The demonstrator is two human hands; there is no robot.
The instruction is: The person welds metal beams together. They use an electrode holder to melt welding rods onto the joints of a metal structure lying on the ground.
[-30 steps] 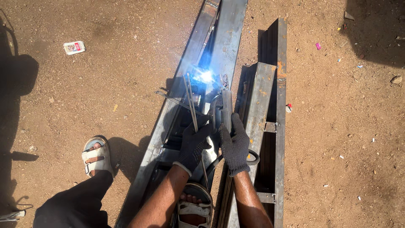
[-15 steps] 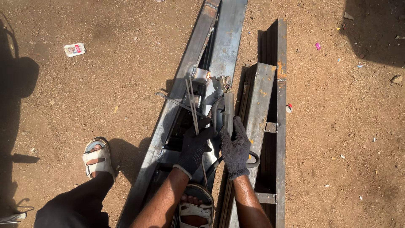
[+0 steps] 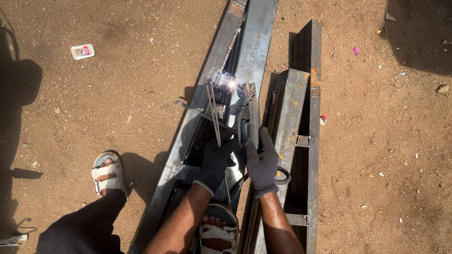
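Sparks flare white (image 3: 230, 82) at the far end of the steel frame (image 3: 256, 51) that lies lengthwise on the dirt ground (image 3: 141, 94), right where the tip of your welding holder (image 3: 252, 120) meets the metal. Your right hand (image 3: 262, 162), in a dark knit glove, is closed around the holder's grip, with a black cable (image 3: 282, 175) looping out just beside the wrist. Your left hand (image 3: 217, 160), gloved the same way, is curled around a small bundle of thin welding rods (image 3: 214, 110); the rods stick up past the fingers toward the spark and also hang down below the palm. Both hands sit close together over the middle of the frame, nearly touching.

A second steel frame (image 3: 301, 141) lies along the right edge of the first, with short crosspieces between its long rails. A thin bent metal bar (image 3: 197, 112) juts out from the left edge of the first frame, near the spark.

Your left foot in a pale sandal (image 3: 107, 173) stands on the dirt well left of the frame, below a dark trouser leg (image 3: 80, 230). Your other sandal (image 3: 217, 228) rests between the rails at the near end, under your forearms. A small flat packet (image 3: 83, 51) lies on the dirt toward the far left corner, well apart from everything, and bits of litter dot the ground on the right.
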